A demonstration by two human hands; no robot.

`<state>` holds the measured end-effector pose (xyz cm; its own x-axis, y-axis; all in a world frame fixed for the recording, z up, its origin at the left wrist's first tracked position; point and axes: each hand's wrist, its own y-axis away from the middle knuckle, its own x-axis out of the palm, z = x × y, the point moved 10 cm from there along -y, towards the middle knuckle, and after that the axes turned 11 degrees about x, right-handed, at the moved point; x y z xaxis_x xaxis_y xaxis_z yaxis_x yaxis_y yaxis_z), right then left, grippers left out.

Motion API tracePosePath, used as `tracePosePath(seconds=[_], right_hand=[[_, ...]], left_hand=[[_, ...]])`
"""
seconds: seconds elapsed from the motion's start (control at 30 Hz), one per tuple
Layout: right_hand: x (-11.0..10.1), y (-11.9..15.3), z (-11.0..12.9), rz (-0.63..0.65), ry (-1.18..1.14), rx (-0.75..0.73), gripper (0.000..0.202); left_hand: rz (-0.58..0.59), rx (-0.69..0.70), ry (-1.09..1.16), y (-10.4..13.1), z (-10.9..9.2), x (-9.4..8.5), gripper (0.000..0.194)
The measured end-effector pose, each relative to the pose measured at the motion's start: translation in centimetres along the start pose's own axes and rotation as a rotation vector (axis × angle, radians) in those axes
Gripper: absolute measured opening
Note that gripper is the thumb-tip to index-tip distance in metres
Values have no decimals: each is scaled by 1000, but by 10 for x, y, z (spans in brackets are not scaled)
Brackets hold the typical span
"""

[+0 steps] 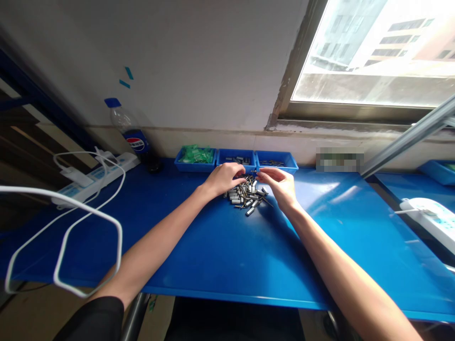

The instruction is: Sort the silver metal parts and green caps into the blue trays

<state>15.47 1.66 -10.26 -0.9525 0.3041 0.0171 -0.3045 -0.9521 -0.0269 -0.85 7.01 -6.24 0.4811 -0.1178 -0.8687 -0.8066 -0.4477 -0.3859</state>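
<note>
A pile of small silvery cylinders and dark thin pins lies on the blue table. At the pile's back left edge is my left hand, thumb and fingers apart, with nothing visible between them. My right hand is at the back right of the pile, thumb and index finger pinched on a small dark pin. Behind the hands stand three blue bins: the left one holds green packets, the middle bin holds silvery cylinders, and the right bin holds a few thin pins.
A cola bottle stands at the back left beside a white power strip. White cable loops hang over the left side. Another power strip and a blue bin are at the right, near a metal bar.
</note>
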Motion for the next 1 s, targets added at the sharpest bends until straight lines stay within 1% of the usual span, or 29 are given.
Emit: tracePosePath(seconds=[0.1,0.17,0.23,0.33,0.4,0.47,0.6,0.67,0.8,0.9,1.0], right_hand=[[-17,-3,4,-109,-26,-89,46],[-20,-4,3,-126,-11,-93,56],[-19,-5,0,-120,12,-68,61],[-16,-5,-3,-108,31,-44,57],[-15,-4,-4,-100,40,-37,53],[-14,-4,-4,-94,56,-33,51],[-13,-4,-5,-81,77,-29,48],[-11,-4,-6,-72,74,-27,46],[-9,-3,-7,-59,63,-24,42],[-8,-3,-7,-58,69,-14,42],[-7,-2,-5,-59,68,-13,41]], left_hand=[[49,-51,11,4,15,7,17],[78,-70,30,6,20,13,23],[97,-83,37,7,23,18,27],[85,-89,-3,7,22,21,26],[56,-71,-48,6,18,19,25],[47,-42,-69,5,14,20,29],[114,-37,-71,5,11,28,39],[119,-57,-88,6,13,28,39],[95,-80,-83,6,16,22,34],[82,-73,-49,6,19,19,31],[34,-45,-1,4,19,11,28]])
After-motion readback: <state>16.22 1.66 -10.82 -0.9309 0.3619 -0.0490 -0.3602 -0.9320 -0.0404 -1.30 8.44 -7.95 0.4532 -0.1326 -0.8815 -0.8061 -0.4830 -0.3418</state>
